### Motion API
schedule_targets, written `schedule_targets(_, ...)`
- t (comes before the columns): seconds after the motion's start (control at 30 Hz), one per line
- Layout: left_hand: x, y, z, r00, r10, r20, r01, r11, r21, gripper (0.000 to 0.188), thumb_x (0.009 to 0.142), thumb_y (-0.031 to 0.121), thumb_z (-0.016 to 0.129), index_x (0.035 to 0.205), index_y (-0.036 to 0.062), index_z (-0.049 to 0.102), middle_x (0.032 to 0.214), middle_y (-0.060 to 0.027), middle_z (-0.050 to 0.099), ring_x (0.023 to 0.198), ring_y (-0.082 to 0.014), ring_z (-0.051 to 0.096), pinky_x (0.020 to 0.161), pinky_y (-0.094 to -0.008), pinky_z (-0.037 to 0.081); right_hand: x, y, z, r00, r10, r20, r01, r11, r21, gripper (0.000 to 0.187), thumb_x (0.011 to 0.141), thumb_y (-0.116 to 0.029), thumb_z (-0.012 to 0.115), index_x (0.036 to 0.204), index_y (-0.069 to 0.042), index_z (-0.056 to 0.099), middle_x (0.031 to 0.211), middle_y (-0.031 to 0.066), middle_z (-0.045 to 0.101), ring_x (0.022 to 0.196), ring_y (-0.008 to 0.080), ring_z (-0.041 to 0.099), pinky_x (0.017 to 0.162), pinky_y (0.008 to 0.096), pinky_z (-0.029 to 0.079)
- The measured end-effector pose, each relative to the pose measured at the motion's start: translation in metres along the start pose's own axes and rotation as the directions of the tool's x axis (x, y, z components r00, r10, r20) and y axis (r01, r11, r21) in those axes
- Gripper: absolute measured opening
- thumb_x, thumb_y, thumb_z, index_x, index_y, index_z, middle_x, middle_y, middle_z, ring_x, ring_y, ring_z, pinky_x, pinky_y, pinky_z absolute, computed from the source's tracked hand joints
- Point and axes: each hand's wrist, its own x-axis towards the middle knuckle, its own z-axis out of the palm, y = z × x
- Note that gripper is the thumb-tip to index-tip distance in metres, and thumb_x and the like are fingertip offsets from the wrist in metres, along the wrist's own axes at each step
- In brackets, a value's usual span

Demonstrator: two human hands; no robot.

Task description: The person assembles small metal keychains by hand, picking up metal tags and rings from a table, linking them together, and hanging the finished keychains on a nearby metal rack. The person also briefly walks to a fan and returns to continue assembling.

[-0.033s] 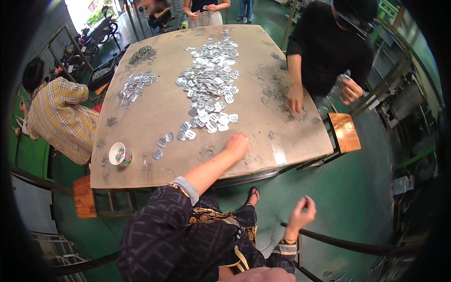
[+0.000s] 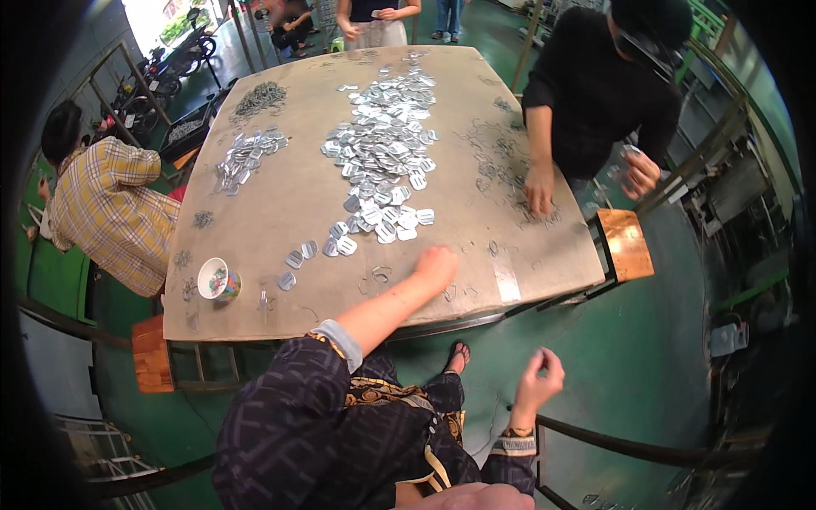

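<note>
My left hand (image 2: 436,265) is over the near part of the brown table, its fingers curled down and mostly hidden. Thin bent wire pieces (image 2: 381,273) lie close by it on the board. Off the table's near edge, above the green floor, my right hand (image 2: 539,384) is raised with its fingers closed together. Whatever they pinch, if anything, is too small to make out. A long heap of flat silver slotted plates (image 2: 382,144) runs down the middle of the table. A few loose plates (image 2: 287,280) trail toward the near left.
A paper cup (image 2: 229,287) with small bits inside stands near the left corner. Across on the right, a co-worker in black (image 2: 595,93) reaches among wire pieces. Another in a plaid shirt (image 2: 119,204) sits at left. Wooden stools (image 2: 625,245) flank the table. A dark rail (image 2: 629,440) runs behind my right hand.
My left hand has shifted slightly right and down over the board. My right hand has moved a little left and up. The co-worker's hand on the wire pieces has moved slightly nearer.
</note>
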Motion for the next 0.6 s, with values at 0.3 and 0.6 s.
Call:
schedule_targets(0.3,0.0,-0.033,-0.008,0.999,-0.034,-0.03,0.028,0.978,-0.206,0.011,0.07,0.012,0.061,0.072,0.0036,0.068,0.072,-0.0148,0.068,0.068,-0.0293,0.068,0.06,-0.0362,0.054,0.077,-0.057,0.2,0.829,-0.053,0.556,-0.068,0.979,0.194,0.016,0.077,-0.012,0.069,0.087,0.0,0.07,0.081,0.0127,0.067,0.071,0.0257,0.064,0.068,0.0348,0.05)
schedule_targets(0.6,-0.076,-0.122,-0.041,0.865,-0.49,0.106,0.346,0.431,-0.834,0.011,0.071,0.014,0.067,0.074,0.004,0.063,0.07,-0.0076,0.068,0.063,-0.0197,0.067,0.061,-0.0328,0.054,0.09,-0.098,0.317,0.619,-0.355,0.7,0.436,0.897,0.07,0.04,0.074,-0.019,0.072,0.11,-0.004,0.064,0.116,0.0135,0.059,0.108,0.0301,0.053,0.094,0.0408,0.041)
